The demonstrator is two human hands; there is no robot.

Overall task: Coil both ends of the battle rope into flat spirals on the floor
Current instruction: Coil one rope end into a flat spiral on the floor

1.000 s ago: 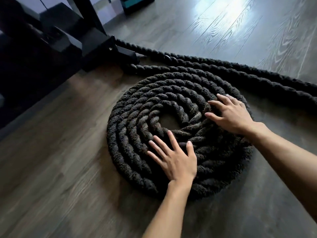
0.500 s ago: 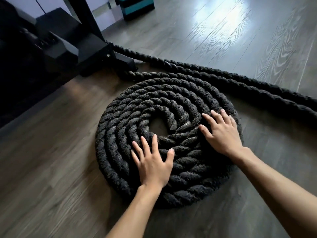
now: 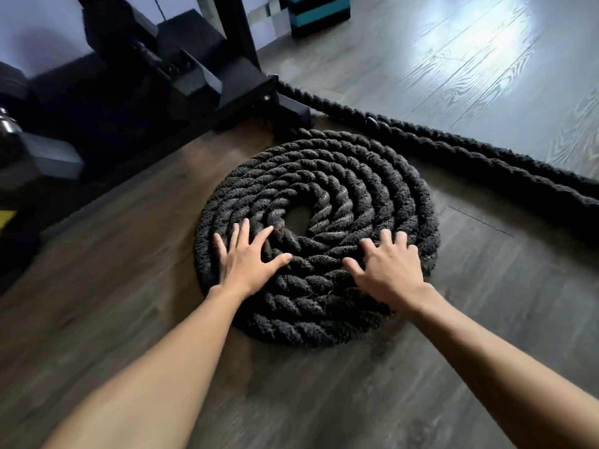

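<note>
A thick black battle rope lies wound into a flat spiral (image 3: 327, 176) on the wooden floor, with a small open hole at its centre. My left hand (image 3: 248, 259) presses flat on the spiral's near left part, fingers spread. My right hand (image 3: 387, 267) rests on the near right part, fingers spread and slightly bent at the tips. From the spiral's far side two straight rope strands (image 3: 479, 150) run off to the right edge. The rope passes around the foot of a black rack (image 3: 256, 92).
Black gym equipment and dumbbells (image 3: 42, 157) stand at the left and back left. A teal and black block (image 3: 319, 14) sits at the back. Bare wooden floor (image 3: 486, 59) stretches to the right and in front of the spiral.
Both hands slid clockwise around the spiral: the left from the near middle to the near left, the right from the right side to the near right. The view shifted too.
</note>
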